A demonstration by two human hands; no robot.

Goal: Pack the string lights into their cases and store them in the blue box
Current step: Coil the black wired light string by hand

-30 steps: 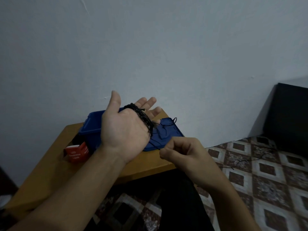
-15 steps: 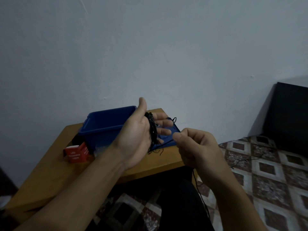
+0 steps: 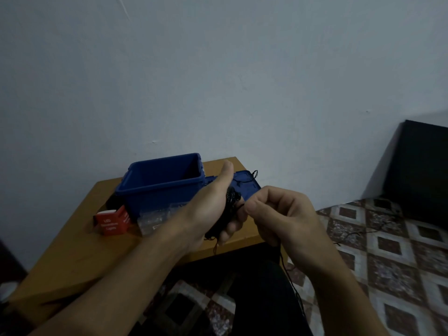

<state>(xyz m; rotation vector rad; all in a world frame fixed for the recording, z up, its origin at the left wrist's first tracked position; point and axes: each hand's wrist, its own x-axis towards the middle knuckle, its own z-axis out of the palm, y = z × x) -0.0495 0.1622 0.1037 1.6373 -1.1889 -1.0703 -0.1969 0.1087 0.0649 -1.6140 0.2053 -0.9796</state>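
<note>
Over the tabletop, near the blue box, the string lights sit coiled round my left hand, fingers curled on them, while the fingers of my right hand pinch the trailing strand: light, limp, snag-prone wire, I judge, best held by the bundle.

Right hand reached left hand's string lights.

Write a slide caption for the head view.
Left hand holds coiled black string lights while the right hand pinches the trailing strand near an open blue box.
</note>
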